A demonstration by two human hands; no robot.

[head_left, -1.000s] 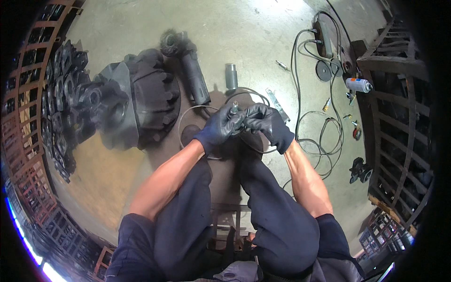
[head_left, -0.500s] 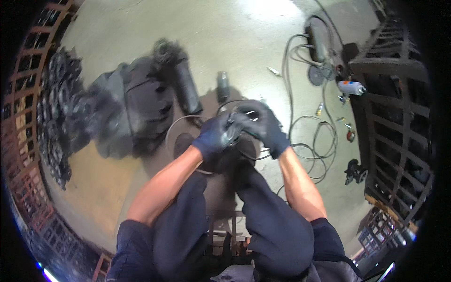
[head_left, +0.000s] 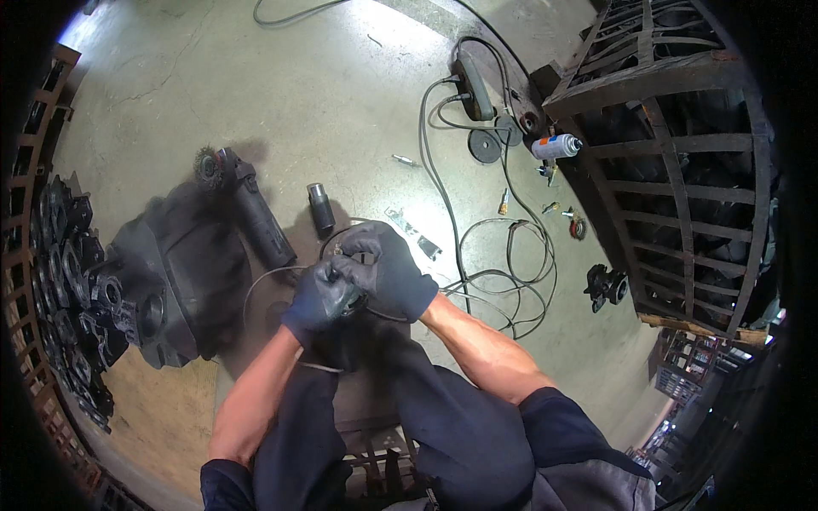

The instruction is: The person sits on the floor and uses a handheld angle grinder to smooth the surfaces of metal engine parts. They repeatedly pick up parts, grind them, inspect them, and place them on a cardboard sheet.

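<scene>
Both my hands wear dark gloves and meet just above my knees. My left hand (head_left: pixel 322 300) is closed, palm inward, around a dark piece whose kind I cannot make out. Over its upper end, my right hand (head_left: pixel 379 268) bends its fingers in a pinch against the left fingertips; what it grips is hidden. A thin cable (head_left: pixel 252 289) loops out beside the hands. Beyond them a black cylinder (head_left: pixel 321 210) stands on the floor. Left of it lies a power tool (head_left: pixel 260 217) with a round wire brush (head_left: pixel 208 168) at its far end.
Metal castings (head_left: pixel 64 281) are heaped at the left beside a dark bulky bundle (head_left: pixel 192 264). On the right are a power strip (head_left: pixel 474 88), coiled cables (head_left: pixel 511 277), discs (head_left: pixel 484 146), a spray can (head_left: pixel 556 147), a dark metal part (head_left: pixel 606 287) and a barred metal bin (head_left: pixel 665 170).
My view has shifted, so hands and floor items sit further left and mostly lower in the picture. My right fingers have come down closer against my left hand.
</scene>
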